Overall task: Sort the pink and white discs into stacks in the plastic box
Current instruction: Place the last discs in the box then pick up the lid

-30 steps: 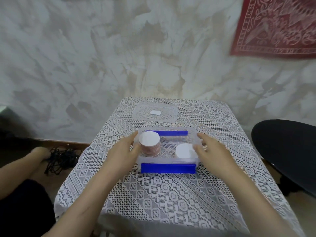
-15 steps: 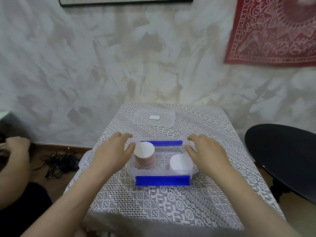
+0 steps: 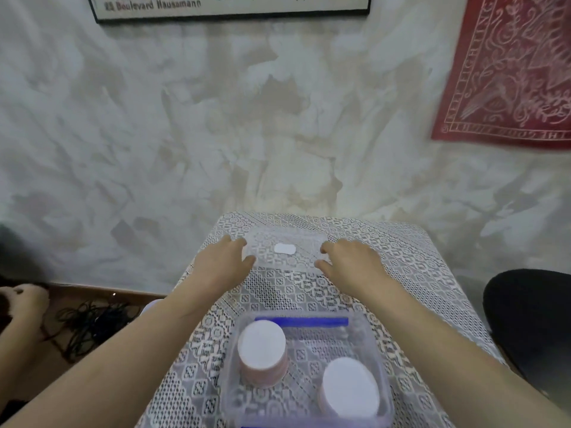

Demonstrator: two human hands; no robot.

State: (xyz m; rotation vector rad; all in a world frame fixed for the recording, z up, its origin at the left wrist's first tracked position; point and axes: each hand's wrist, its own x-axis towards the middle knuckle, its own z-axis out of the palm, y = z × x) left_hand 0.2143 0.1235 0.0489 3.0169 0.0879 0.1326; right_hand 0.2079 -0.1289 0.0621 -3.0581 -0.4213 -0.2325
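In the head view the plastic box (image 3: 230,384) stands in the lower centre of the frame, on the near part of the table (image 3: 401,261), which is covered with a white lace cloth. Inside it, the pink stack (image 3: 262,362) stands at the left and shows a white top face. The white stack (image 3: 349,387) stands at the right and a little lower in the frame, and the two are apart from each other. Half a second ago both hands lay at the short sides of the box. Now they have left it and reach higher in the frame, to the clear lid (image 3: 306,239) with its small white label (image 3: 285,249), which lies flat at the far end of the table as before. The left hand (image 3: 221,265) is at the left edge of the lid, with fingers stretched forward and the thumb spread, holding nothing. The right hand (image 3: 352,264) is at the right edge, with fingers relaxed and only a little bent, also holding nothing. Whether the fingertips already touch the lid, I cannot tell. The box sits lower in the frame than before and is now well apart from the lid. A framed poster (image 3: 228,7) is now visible at the top edge, and a red cloth (image 3: 509,72) hangs at the upper right. At the left edge there is another person's hand (image 3: 27,301) beside black cables (image 3: 89,319) on the floor.
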